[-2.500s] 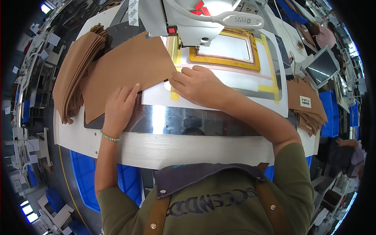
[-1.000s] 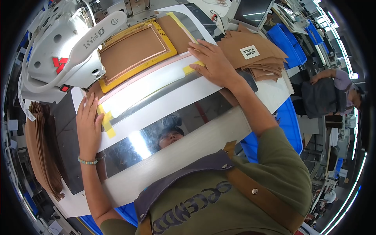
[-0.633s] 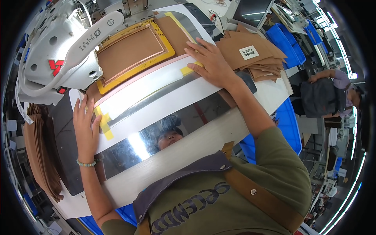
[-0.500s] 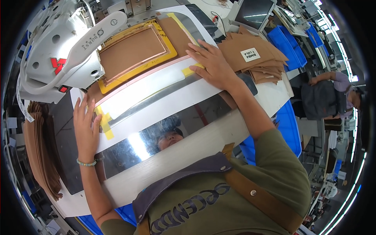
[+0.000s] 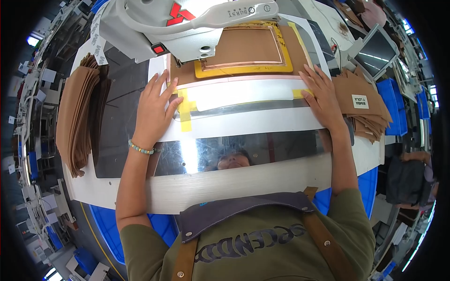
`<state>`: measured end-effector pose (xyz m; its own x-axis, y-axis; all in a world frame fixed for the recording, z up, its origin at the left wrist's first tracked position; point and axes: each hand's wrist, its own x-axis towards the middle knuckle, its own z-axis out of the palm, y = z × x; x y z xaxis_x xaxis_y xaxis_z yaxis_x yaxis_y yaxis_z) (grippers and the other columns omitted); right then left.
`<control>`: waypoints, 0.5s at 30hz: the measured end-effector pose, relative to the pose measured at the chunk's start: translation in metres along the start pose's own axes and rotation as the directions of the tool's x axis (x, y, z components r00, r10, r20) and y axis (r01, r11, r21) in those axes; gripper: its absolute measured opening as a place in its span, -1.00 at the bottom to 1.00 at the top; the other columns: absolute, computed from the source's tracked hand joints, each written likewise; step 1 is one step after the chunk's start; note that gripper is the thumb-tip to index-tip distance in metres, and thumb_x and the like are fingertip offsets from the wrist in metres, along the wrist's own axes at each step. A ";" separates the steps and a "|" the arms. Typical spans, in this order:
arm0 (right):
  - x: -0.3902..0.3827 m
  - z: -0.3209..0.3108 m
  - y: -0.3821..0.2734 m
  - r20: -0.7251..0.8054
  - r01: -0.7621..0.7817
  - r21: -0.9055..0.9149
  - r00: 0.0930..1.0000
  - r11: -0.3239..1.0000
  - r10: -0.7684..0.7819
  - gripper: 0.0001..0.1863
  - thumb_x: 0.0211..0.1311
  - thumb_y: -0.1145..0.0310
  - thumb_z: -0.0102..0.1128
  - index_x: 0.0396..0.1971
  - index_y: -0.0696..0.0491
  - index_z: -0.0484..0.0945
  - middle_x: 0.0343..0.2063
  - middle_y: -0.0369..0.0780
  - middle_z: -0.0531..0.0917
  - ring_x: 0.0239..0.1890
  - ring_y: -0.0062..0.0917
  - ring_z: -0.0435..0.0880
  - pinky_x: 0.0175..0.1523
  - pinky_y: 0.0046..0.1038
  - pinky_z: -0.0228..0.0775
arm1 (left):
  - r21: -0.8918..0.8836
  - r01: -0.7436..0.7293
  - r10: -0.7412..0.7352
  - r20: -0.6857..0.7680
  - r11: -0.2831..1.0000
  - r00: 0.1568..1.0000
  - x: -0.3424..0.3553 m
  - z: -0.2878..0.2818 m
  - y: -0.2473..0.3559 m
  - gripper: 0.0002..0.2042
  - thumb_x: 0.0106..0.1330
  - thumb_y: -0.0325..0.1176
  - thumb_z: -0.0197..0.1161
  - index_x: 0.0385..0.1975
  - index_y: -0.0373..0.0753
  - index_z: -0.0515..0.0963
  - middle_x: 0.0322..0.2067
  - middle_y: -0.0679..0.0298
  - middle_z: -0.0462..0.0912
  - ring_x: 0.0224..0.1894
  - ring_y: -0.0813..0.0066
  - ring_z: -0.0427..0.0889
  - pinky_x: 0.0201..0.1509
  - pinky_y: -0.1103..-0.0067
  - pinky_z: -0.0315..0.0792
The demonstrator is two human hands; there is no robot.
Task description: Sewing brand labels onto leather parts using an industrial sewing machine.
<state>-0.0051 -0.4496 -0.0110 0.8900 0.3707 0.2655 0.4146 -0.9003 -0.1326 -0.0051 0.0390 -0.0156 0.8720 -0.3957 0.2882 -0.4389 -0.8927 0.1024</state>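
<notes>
Evenly brown, flat sheet point(image 5: 246, 49), partly covered

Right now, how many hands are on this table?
2: left hand by the left end of the brown sheet, right hand by its right end. The machine may hide more.

Metal plate point(image 5: 300, 143), near: polished, mirror-glossy. Brown panel point(image 5: 248, 46), far: smooth, matt. Sheet stack point(image 5: 75, 114), left: matt brown. White sheet point(image 5: 253, 123), centre: smooth, paper-like. Bin point(image 5: 393, 100), far right: smooth blue plastic. Shirt point(image 5: 262, 257), near: matt cloth.
</notes>
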 end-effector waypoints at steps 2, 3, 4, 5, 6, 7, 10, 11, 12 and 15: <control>0.000 0.000 0.001 0.000 0.000 0.001 1.000 1.000 0.000 -0.46 0.61 0.06 0.09 0.46 -0.08 0.51 0.54 -0.22 0.42 0.62 -0.18 0.20 0.64 -0.09 -0.02 | -0.017 0.014 -0.015 -0.029 1.000 0.999 0.000 0.002 0.001 -0.50 0.51 -0.21 0.29 0.42 -0.16 0.55 0.54 0.07 0.38 0.56 -0.10 0.30 0.60 0.17 0.22; 0.000 0.000 0.002 -0.002 0.007 0.002 1.000 1.000 -0.007 -0.45 0.61 0.05 0.09 0.46 -0.08 0.51 0.54 -0.23 0.42 0.62 -0.18 0.20 0.64 -0.09 -0.02 | -0.034 0.027 -0.029 -0.056 0.999 0.998 0.001 0.003 0.002 -0.51 0.50 -0.21 0.30 0.41 -0.15 0.57 0.54 0.08 0.37 0.56 -0.10 0.30 0.60 0.17 0.21; 0.000 0.001 0.002 -0.002 0.015 0.003 1.000 1.000 -0.015 -0.45 0.61 0.05 0.08 0.46 -0.07 0.51 0.54 -0.23 0.41 0.62 -0.18 0.20 0.64 -0.09 -0.02 | -0.035 0.026 -0.028 -0.055 0.999 0.998 0.001 0.003 0.002 -0.51 0.50 -0.21 0.30 0.41 -0.15 0.57 0.54 0.08 0.37 0.56 -0.10 0.30 0.60 0.17 0.21; -0.001 0.001 0.003 0.001 0.009 0.001 1.000 1.000 -0.009 -0.45 0.61 0.05 0.08 0.46 -0.07 0.51 0.54 -0.23 0.41 0.62 -0.18 0.20 0.64 -0.09 -0.02 | -0.037 0.004 -0.006 -0.050 0.999 0.999 0.003 0.001 0.003 -0.50 0.51 -0.15 0.31 0.40 -0.12 0.58 0.54 0.08 0.38 0.56 -0.09 0.30 0.59 0.16 0.24; -0.001 0.001 0.003 -0.006 0.016 -0.002 1.000 1.000 -0.016 -0.45 0.62 0.05 0.07 0.46 -0.06 0.51 0.54 -0.23 0.41 0.62 -0.18 0.20 0.64 -0.09 -0.01 | -0.039 -0.018 0.016 -0.045 0.999 0.999 0.005 0.000 0.005 -0.50 0.51 -0.08 0.31 0.38 -0.10 0.60 0.54 0.07 0.38 0.57 -0.08 0.29 0.57 0.14 0.27; -0.001 0.001 0.003 -0.011 0.024 -0.005 1.000 1.000 -0.024 -0.45 0.62 0.05 0.07 0.46 -0.05 0.51 0.54 -0.22 0.41 0.62 -0.19 0.20 0.64 -0.09 -0.01 | -0.044 -0.021 0.019 -0.041 0.999 0.999 0.006 0.000 0.004 -0.50 0.51 -0.08 0.31 0.38 -0.10 0.60 0.54 0.07 0.38 0.57 -0.08 0.29 0.57 0.14 0.27; 0.000 0.005 0.006 -0.016 0.034 -0.009 0.999 0.999 -0.035 -0.46 0.63 0.05 0.06 0.46 -0.04 0.51 0.54 -0.22 0.41 0.62 -0.20 0.20 0.64 -0.09 -0.01 | -0.001 -0.039 0.039 -0.003 0.999 0.999 0.002 -0.001 0.001 -0.51 0.48 -0.09 0.34 0.35 -0.08 0.63 0.53 0.10 0.39 0.57 -0.08 0.30 0.57 0.14 0.27; 0.001 0.005 0.005 -0.011 0.025 -0.011 1.000 1.000 -0.025 -0.46 0.63 0.05 0.06 0.46 -0.04 0.51 0.54 -0.22 0.41 0.62 -0.20 0.20 0.64 -0.09 -0.01 | -0.003 -0.031 0.031 -0.007 1.000 0.999 0.003 -0.001 0.000 -0.52 0.47 -0.10 0.36 0.34 -0.09 0.64 0.52 0.11 0.41 0.57 -0.07 0.30 0.57 0.14 0.27; 0.002 0.004 0.004 -0.011 0.028 -0.017 1.000 0.999 -0.028 -0.45 0.63 0.05 0.06 0.46 -0.04 0.51 0.54 -0.22 0.41 0.62 -0.20 0.20 0.64 -0.09 -0.01 | -0.005 -0.022 0.022 -0.011 1.000 1.000 0.003 0.000 0.000 -0.52 0.46 -0.10 0.37 0.32 -0.10 0.65 0.52 0.12 0.42 0.57 -0.06 0.30 0.57 0.14 0.28; 0.001 0.003 0.003 -0.011 0.020 -0.020 1.000 1.000 -0.020 -0.45 0.63 0.05 0.06 0.46 -0.03 0.50 0.54 -0.21 0.41 0.62 -0.21 0.21 0.64 -0.09 0.00 | -0.016 -0.036 0.035 -0.019 0.999 0.999 0.002 0.001 -0.002 -0.54 0.46 -0.15 0.38 0.31 -0.14 0.65 0.49 0.11 0.45 0.55 -0.07 0.33 0.56 0.15 0.29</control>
<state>-0.0029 -0.4509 -0.0141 0.8792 0.3865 0.2786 0.4287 -0.8970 -0.1083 -0.0019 0.0397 -0.0160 0.8516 -0.4227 0.3101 -0.4732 -0.8744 0.1078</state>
